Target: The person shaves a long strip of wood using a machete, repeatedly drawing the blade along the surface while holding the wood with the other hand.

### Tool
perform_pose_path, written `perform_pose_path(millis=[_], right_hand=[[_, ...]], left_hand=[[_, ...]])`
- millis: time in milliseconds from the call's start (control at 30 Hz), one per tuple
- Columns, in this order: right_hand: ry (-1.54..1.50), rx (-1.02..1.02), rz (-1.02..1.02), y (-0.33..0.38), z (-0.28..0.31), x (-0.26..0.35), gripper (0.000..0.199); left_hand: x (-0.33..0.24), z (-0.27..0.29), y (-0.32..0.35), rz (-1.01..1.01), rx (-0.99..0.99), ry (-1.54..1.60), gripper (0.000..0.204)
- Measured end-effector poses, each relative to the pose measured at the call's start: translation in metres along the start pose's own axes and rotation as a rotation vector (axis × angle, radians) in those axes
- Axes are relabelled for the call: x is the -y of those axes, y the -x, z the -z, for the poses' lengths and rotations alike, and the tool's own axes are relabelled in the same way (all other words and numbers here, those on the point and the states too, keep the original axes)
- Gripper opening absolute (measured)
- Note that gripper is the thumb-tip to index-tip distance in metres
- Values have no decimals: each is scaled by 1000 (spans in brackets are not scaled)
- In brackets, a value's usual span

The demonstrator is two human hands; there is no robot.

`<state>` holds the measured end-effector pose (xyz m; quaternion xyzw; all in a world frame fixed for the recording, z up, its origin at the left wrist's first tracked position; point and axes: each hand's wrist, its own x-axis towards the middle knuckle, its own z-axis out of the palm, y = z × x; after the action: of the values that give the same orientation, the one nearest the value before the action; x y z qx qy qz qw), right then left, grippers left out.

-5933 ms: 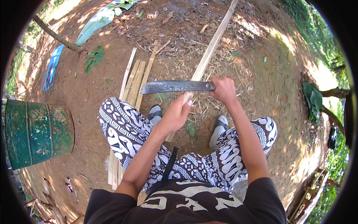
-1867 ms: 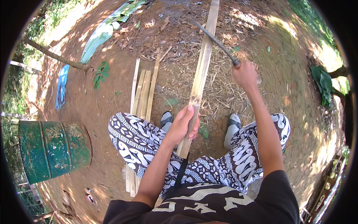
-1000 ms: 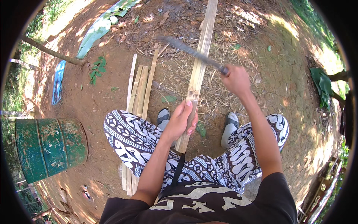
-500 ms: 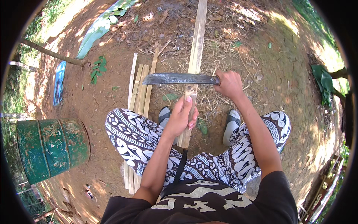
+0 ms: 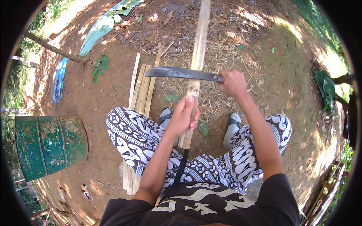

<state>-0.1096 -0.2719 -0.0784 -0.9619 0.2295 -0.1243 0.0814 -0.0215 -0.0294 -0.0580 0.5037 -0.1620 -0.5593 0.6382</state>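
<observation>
Since half a second ago the machete has stayed level across the bamboo slat, its blade sitting slightly lower on the slat; a second ago it was raised and angled above the right hand. The left hand has kept its grip throughout.

All positions below are given relative to the bamboo slat, from left to right.

Far to its left, a rusted green metal drum lies on its side on bare earth. Above the drum, well apart from the slat, a blue sheet and a thin fallen trunk lie on the ground.

Just left of the slat, a bundle of split bamboo strips lies parallel to it, passing under the person's left knee.

The left hand is closed around the slat's near part, fingers wrapped over it, thumb on the left edge. The slat runs from between the person's knees away toward the top of the view.

The machete's blade lies crosswise on the slat, touching it just beyond the left hand, tip pointing left.

Right of the slat, the right hand is clenched around the machete handle.

Far right, a large green leaf lies on the ground.
</observation>
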Motion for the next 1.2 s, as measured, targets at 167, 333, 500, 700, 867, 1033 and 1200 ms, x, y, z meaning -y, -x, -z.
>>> perform_pose_path(millis=[167,333,500,700,867,1033,1200], right_hand=[[-26,-50,126,13,0,30,7],[23,-51,-400,-19,5,-30,7],[-31,139,-29,9,4,18,11],[38,71,-286,-6,12,-28,12],[-140,237,-234,3,5,8,8],[-26,89,21,12,-3,11,11],[1,80,41,1,-28,2,13]], left_hand=[[3,5,8,-21,1,-40,35],[11,-1,10,76,21,29,34],[8,7,6,71,47,18,34],[10,2,16,88,48,-14,34],[8,7,6,40,16,-38,34],[10,1,11,24,-2,-91,33],[17,9,-1,16,-37,-95,33]])
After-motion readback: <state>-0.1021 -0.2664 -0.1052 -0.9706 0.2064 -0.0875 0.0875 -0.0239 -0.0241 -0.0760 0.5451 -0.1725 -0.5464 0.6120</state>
